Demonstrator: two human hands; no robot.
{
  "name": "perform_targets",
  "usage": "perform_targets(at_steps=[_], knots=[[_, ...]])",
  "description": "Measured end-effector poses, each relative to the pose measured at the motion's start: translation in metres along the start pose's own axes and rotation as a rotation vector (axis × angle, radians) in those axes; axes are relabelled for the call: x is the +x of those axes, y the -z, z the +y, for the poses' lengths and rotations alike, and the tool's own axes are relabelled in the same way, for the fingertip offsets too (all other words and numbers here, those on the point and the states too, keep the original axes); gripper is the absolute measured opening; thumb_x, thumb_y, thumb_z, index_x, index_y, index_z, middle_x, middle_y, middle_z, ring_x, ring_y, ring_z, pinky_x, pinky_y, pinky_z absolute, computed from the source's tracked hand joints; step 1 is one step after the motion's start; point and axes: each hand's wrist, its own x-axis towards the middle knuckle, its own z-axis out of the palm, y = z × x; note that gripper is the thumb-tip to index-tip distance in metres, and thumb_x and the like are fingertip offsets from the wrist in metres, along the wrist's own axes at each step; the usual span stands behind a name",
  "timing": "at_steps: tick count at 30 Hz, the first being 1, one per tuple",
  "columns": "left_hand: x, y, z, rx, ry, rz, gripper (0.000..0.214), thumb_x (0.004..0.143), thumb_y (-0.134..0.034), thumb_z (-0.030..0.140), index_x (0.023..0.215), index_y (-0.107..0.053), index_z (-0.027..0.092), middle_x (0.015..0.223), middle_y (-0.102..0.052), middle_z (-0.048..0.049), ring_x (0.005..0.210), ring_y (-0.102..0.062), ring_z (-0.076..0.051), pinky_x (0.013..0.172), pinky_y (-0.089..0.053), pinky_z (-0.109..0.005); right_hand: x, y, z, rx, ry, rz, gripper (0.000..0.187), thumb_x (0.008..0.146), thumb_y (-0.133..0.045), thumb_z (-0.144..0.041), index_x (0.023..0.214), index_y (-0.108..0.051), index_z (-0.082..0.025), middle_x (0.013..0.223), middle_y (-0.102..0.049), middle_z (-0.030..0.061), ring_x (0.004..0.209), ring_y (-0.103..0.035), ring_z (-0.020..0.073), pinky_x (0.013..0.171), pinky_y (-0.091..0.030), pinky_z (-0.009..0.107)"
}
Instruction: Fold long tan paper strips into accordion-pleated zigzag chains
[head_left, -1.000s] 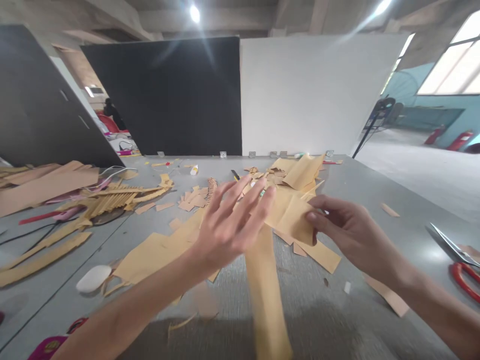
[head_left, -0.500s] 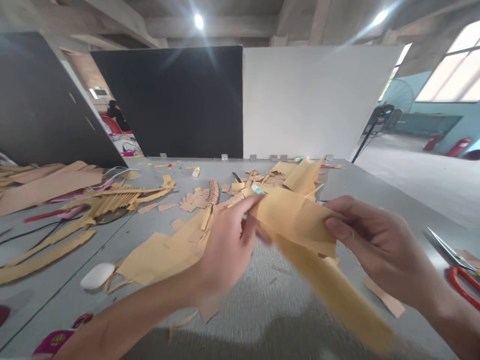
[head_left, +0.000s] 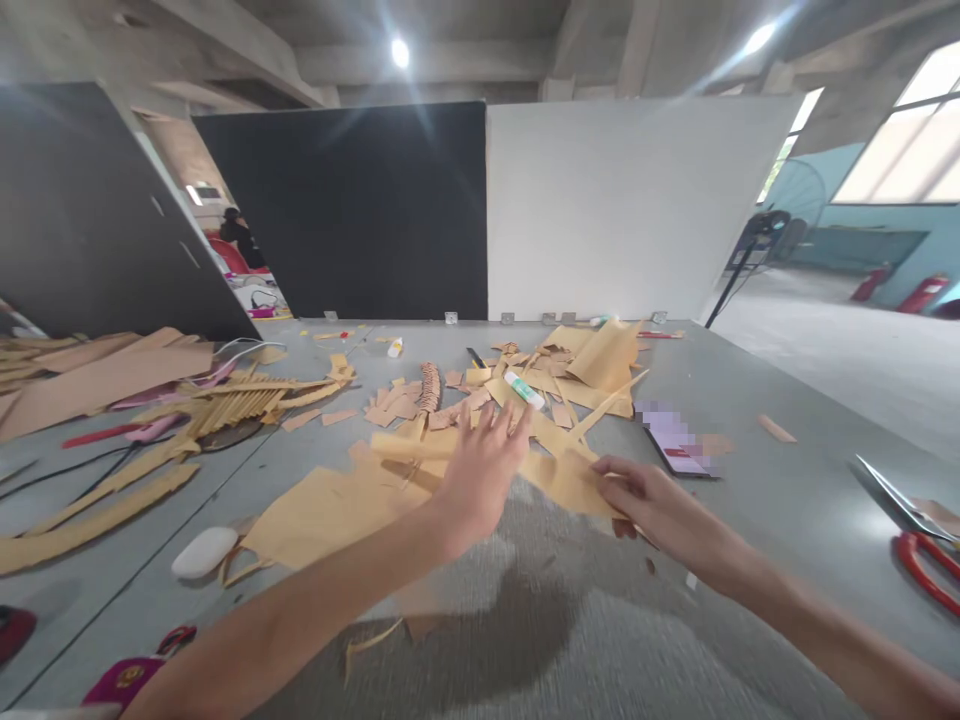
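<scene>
Right hand (head_left: 651, 498) pinching brown paper (head_left: 568, 482)

The smooth, creased paper runs leftward from the right hand's closed fingers toward the left hand (head_left: 480, 478), whose fingers are spread open. Uneven pulling could probably tear or wrinkle it. Just beyond the left fingers lies a cylindrical glue stick (head_left: 524, 390), amid flat scraps (head_left: 561, 415).

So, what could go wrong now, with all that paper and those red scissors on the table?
The brown paper might crease or tear, since the right hand pinches it near one end. The left hand, fingers spread, is close to the glue stick, so it might knock it. And the scissors lie off to the right with bare blades, so a careless sideways reach could mean a nick.
</scene>
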Motion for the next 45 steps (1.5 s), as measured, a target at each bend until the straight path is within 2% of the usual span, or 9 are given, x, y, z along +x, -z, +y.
perform_targets(at_steps=[4,6,9,12,15,21,33,39,45], knots=[[-0.007,-0.002,-0.005,-0.183,-0.130,-0.520,0.104,0.073,-0.083,0.030,0.159,-0.024,0.022,0.163,-0.026,-0.0238,0.147,-0.023,-0.054,0.109,-0.028,-0.071,-0.006,-0.016,0.041,-0.306,0.190,0.033,0.022,0.098,-0.044,-0.025,0.091,-0.065,-0.022,0.075,-0.068,0.0029,0.064,-0.065,0.0186,0.056,-0.046,0.027],[-0.011,-0.008,0.003,-0.361,-0.268,-0.601,0.091,0.083,-0.073,0.047,0.158,-0.026,0.026,0.162,-0.031,-0.0188,0.146,-0.032,-0.047,0.109,-0.036,-0.061,-0.009,-0.022,0.055,-0.381,0.288,0.038,0.022,0.099,-0.041,-0.022,0.102,-0.063,-0.022,0.088,-0.072,0.0058,0.079,-0.070,0.0218,0.068,-0.051,0.031],[-0.016,-0.035,0.025,-0.390,-0.221,-0.345,0.034,0.101,-0.044,0.021,0.131,-0.059,0.021,0.134,-0.060,-0.0136,0.124,-0.058,-0.029,0.102,-0.046,-0.044,-0.010,-0.025,0.068,-0.444,0.342,0.006,0.026,0.102,-0.037,-0.022,0.120,-0.056,-0.024,0.107,-0.072,0.0090,0.096,-0.070,0.0239,0.078,-0.054,0.035],[-0.022,-0.070,0.043,-0.253,-0.157,-0.223,0.018,0.093,-0.050,0.008,0.097,-0.066,0.015,0.112,-0.064,-0.0121,0.107,-0.060,-0.028,0.095,-0.048,-0.043,-0.010,-0.021,0.076,-0.542,0.342,0.034,0.027,0.102,-0.035,-0.018,0.118,-0.056,-0.024,0.105,-0.069,0.0090,0.089,-0.070,0.0231,0.076,-0.057,0.038],[-0.027,-0.089,0.047,-0.220,-0.184,-0.158,0.017,0.094,-0.051,0.008,0.102,-0.065,0.014,0.110,-0.064,-0.0110,0.106,-0.058,-0.026,0.094,-0.049,-0.041,-0.011,-0.015,0.080,-0.609,0.387,0.118,0.027,0.101,-0.039,-0.017,0.118,-0.058,-0.022,0.107,-0.066,0.0109,0.094,-0.069,0.0246,0.080,-0.059,0.042],[-0.031,-0.087,0.042,-0.240,-0.212,-0.093,0.020,0.098,-0.049,0.012,0.112,-0.062,0.016,0.117,-0.063,-0.0082,0.106,-0.055,-0.025,0.092,-0.049,-0.041,-0.014,-0.005,0.086,-0.658,0.658,0.019,0.040,0.098,-0.053,-0.017,0.138,-0.057,-0.021,0.145,-0.056,0.0122,0.143,-0.044,0.0300,0.116,-0.042,0.054],[-0.035,-0.096,0.048,-0.145,-0.068,0.001,0.021,0.097,-0.049,0.008,0.109,-0.066,0.012,0.100,-0.067,-0.0091,0.097,-0.060,-0.027,0.086,-0.053,-0.042,-0.015,-0.001,0.087,-0.694,0.639,-0.209,0.071,0.094,-0.057,-0.019,0.159,-0.031,-0.014,0.159,-0.040,0.0125,0.148,-0.035,0.0282,0.122,-0.034,0.049],[-0.035,-0.099,0.044,-0.263,-0.200,-0.005,0.030,0.095,-0.046,0.001,0.120,-0.061,0.011,0.120,-0.067,-0.0115,0.116,-0.057,-0.026,0.097,-0.052,-0.041,-0.012,0.000,0.082,-0.720,0.605,-0.276,0.076,0.090,-0.059,-0.021,0.159,-0.030,-0.013,0.162,-0.034,0.0129,0.150,-0.032,0.0289,0.122,-0.033,0.048],[-0.031,-0.092,0.041,-0.314,-0.182,-0.071,0.028,0.093,-0.048,-0.001,0.113,-0.064,0.010,0.118,-0.068,-0.0118,0.115,-0.058,-0.026,0.097,-0.053,-0.040,-0.008,0.002,0.078,-0.679,0.579,-0.341,0.081,0.086,-0.064,-0.025,0.159,-0.030,-0.013,0.164,-0.032,0.0136,0.151,-0.028,0.0302,0.122,-0.032,0.050]])
